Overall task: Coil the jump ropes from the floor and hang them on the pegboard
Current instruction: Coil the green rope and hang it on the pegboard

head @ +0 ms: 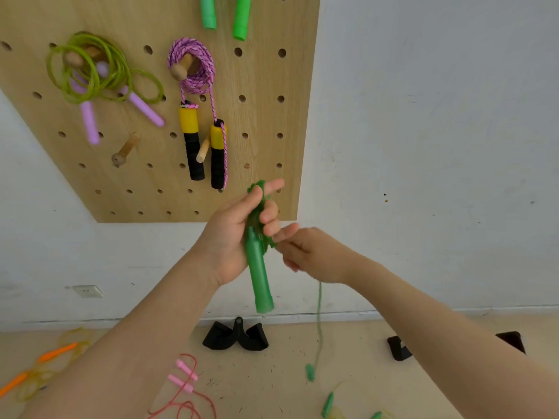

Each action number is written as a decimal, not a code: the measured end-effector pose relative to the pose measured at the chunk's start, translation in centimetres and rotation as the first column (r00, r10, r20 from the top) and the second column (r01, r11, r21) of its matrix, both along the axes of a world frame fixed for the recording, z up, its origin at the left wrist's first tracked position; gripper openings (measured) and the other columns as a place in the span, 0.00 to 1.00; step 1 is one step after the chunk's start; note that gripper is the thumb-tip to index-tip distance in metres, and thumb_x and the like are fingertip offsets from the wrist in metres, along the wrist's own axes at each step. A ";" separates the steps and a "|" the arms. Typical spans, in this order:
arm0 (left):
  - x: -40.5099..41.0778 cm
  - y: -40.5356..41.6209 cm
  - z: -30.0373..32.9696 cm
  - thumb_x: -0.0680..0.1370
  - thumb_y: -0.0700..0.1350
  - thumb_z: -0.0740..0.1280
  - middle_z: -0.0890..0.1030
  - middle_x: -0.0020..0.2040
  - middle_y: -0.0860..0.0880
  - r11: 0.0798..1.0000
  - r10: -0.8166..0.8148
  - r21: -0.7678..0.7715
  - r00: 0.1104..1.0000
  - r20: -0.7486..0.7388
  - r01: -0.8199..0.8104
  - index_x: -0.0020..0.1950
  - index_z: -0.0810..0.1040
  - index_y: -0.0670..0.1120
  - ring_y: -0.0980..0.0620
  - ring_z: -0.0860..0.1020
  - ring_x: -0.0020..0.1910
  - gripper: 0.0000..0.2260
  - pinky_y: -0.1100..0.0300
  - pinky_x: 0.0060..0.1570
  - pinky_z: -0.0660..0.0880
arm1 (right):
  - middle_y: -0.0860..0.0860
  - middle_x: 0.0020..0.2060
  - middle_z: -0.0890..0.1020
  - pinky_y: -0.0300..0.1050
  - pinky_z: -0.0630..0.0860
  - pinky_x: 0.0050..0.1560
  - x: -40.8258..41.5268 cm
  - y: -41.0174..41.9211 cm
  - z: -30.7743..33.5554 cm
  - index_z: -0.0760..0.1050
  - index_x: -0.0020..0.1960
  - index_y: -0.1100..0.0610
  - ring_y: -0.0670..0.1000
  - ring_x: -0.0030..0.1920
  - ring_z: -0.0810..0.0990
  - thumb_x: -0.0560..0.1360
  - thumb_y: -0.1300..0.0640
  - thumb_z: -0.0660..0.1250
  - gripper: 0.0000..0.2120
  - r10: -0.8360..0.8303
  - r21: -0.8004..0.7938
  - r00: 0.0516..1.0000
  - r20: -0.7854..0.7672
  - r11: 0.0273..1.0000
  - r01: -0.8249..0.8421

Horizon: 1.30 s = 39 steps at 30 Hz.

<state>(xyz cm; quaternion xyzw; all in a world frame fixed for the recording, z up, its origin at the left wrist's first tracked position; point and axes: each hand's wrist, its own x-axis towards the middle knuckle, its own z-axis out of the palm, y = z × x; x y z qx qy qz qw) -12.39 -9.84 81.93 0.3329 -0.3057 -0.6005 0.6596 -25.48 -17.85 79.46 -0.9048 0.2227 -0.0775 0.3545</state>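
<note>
**Green rope half-coiled, held below pegboard**

Green rope (259, 219) bunched in left hand (236, 237), just below the lower right corner of pegboard (272, 116). Left fingers (269, 213) curled round the gathered loops and the top of one green handle (258, 273), which hangs down out of the fist. Right hand (308, 252) just beside, blurred; seems to be pinching the free strand (319, 313), though the grip itself cannot be told for sure. Strand drops straight down below the pegboard to a second green handle (310, 371) near the floor (272, 373).

To do the step well, probably: keep loops even, feed strand with the right hand, lay each turn flat against the last, clamp with the left thumb so nothing springs out. Leave one loop free at the top for a peg. Bare wooden peg (124, 152) at lower left of pegboard looks the likeliest spot.

Rope looks thin, soft and slightly fuzzy where bunched; handle smooth, tapered plastic. Already on pegboard: glossy lime cord with lilac handles (90, 74), braided pink rope (193, 68) with yellow-and-black foam grips. Pegboard pale wood, round holes in rows. On the floor below: orange rope (45, 358), pink rope (184, 379), more green handles.
</note>
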 end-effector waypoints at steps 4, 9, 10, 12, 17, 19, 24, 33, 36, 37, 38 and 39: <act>1.5 -0.5 -1.4 0.81 0.44 0.56 0.75 0.30 0.49 0.972 0.209 0.093 0.974 0.084 -0.217 0.68 0.69 0.44 0.51 0.79 0.32 0.16 0.49 0.51 0.79 | 0.43 0.30 0.76 0.30 0.67 0.36 -0.7 1.4 0.9 0.70 0.65 0.53 0.39 0.29 0.71 0.80 0.56 0.57 0.14 0.189 0.050 0.958 -0.216 0.982 -0.183; 1.6 0.1 -3.3 0.82 0.45 0.54 0.84 0.38 0.51 0.950 0.061 0.209 0.795 0.604 -0.232 0.68 0.68 0.48 0.54 0.83 0.40 0.15 0.52 0.54 0.74 | 0.44 0.26 0.70 0.32 0.65 0.32 -1.6 1.5 4.4 0.79 0.46 0.57 0.40 0.27 0.67 0.77 0.60 0.63 0.07 0.112 0.156 0.985 0.135 0.979 -0.132; 1.4 0.5 -3.5 0.82 0.46 0.53 0.83 0.34 0.49 0.958 -0.018 0.229 0.759 0.650 -0.173 0.67 0.69 0.47 0.52 0.81 0.36 0.15 0.51 0.53 0.74 | 0.42 0.24 0.69 0.33 0.63 0.30 -1.7 1.2 4.9 0.79 0.42 0.55 0.41 0.26 0.65 0.77 0.60 0.64 0.07 0.033 0.175 0.976 0.215 0.982 -0.072; 0.5 1.6 -3.3 0.82 0.51 0.51 0.73 0.25 0.49 0.971 -0.145 0.239 0.762 0.631 -0.013 0.66 0.70 0.46 0.50 0.72 0.26 0.17 0.51 0.49 0.75 | 0.41 0.22 0.68 0.33 0.62 0.28 -2.0 0.2 5.5 0.79 0.40 0.56 0.43 0.26 0.63 0.76 0.60 0.65 0.08 -0.117 0.185 0.940 0.320 0.981 0.059; -0.4 2.8 -1.0 0.74 0.67 0.57 0.63 0.22 0.56 0.924 -0.370 0.006 0.890 0.265 0.382 0.67 0.72 0.45 0.58 0.58 0.20 0.32 0.62 0.32 0.70 | 0.42 0.21 0.69 0.32 0.61 0.28 -1.5 -1.1 3.5 0.77 0.36 0.55 0.41 0.24 0.64 0.77 0.58 0.63 0.12 -0.272 0.222 0.897 0.347 0.954 0.203; -0.1 2.5 -0.6 0.74 0.64 0.61 0.67 0.22 0.56 0.928 -0.317 -0.121 0.918 0.239 0.352 0.68 0.72 0.45 0.59 0.61 0.20 0.30 0.63 0.32 0.70 | 0.50 0.24 0.67 0.37 0.59 0.28 -0.9 -0.6 1.7 0.78 0.34 0.49 0.46 0.26 0.61 0.79 0.54 0.61 0.16 -0.277 0.250 0.910 0.309 0.947 0.203; 1.1 0.7 -0.8 0.80 0.50 0.53 0.79 0.35 0.50 0.981 0.179 -0.119 0.958 0.223 -0.156 0.71 0.64 0.45 0.56 0.72 0.24 0.20 0.60 0.37 0.75 | 0.43 0.24 0.67 0.32 0.63 0.29 0.2 1.6 -0.1 0.78 0.50 0.51 0.41 0.23 0.65 0.80 0.55 0.58 0.09 -0.068 0.139 0.995 0.075 0.989 0.057; 1.0 1.1 -4.0 0.82 0.49 0.52 0.84 0.40 0.51 0.959 0.018 0.187 0.706 0.708 -0.212 0.70 0.66 0.52 0.58 0.81 0.35 0.16 0.62 0.51 0.70 | 0.48 0.25 0.72 0.31 0.64 0.29 -0.7 1.8 3.5 0.80 0.42 0.61 0.43 0.25 0.66 0.77 0.57 0.63 0.10 0.068 0.026 0.988 0.142 0.997 -0.072; -0.6 2.0 -3.6 0.82 0.53 0.48 0.84 0.37 0.46 0.980 -0.116 0.198 0.730 0.674 -0.027 0.68 0.68 0.48 0.53 0.70 0.25 0.20 0.53 0.58 0.71 | 0.41 0.21 0.71 0.31 0.63 0.28 -1.1 -0.2 3.5 0.78 0.39 0.57 0.42 0.23 0.65 0.76 0.59 0.65 0.07 -0.172 0.146 0.936 0.306 0.980 0.133; -1.0 2.3 -3.4 0.81 0.56 0.47 0.83 0.33 0.46 0.981 -0.156 0.186 0.766 0.623 0.048 0.67 0.70 0.47 0.53 0.66 0.23 0.22 0.50 0.58 0.72 | 0.41 0.20 0.70 0.32 0.62 0.27 -1.2 -0.9 3.2 0.77 0.38 0.57 0.41 0.23 0.64 0.75 0.59 0.66 0.07 -0.248 0.225 0.910 0.331 0.958 0.179; -1.4 2.5 -2.9 0.79 0.60 0.47 0.81 0.31 0.47 0.978 -0.197 0.167 0.811 0.551 0.123 0.64 0.73 0.47 0.54 0.64 0.21 0.25 0.51 0.56 0.74 | 0.42 0.21 0.69 0.33 0.62 0.26 -1.4 -1.5 2.7 0.76 0.37 0.57 0.41 0.23 0.63 0.74 0.60 0.67 0.07 -0.299 0.312 0.893 0.336 0.930 0.194; -1.5 2.6 -2.6 0.77 0.62 0.48 0.81 0.32 0.48 0.973 -0.228 0.142 0.852 0.471 0.182 0.62 0.74 0.47 0.56 0.62 0.19 0.26 0.54 0.52 0.76 | 0.46 0.22 0.68 0.34 0.61 0.26 -1.6 -1.9 2.1 0.75 0.38 0.58 0.43 0.24 0.62 0.75 0.60 0.66 0.07 -0.318 0.378 0.887 0.334 0.908 0.183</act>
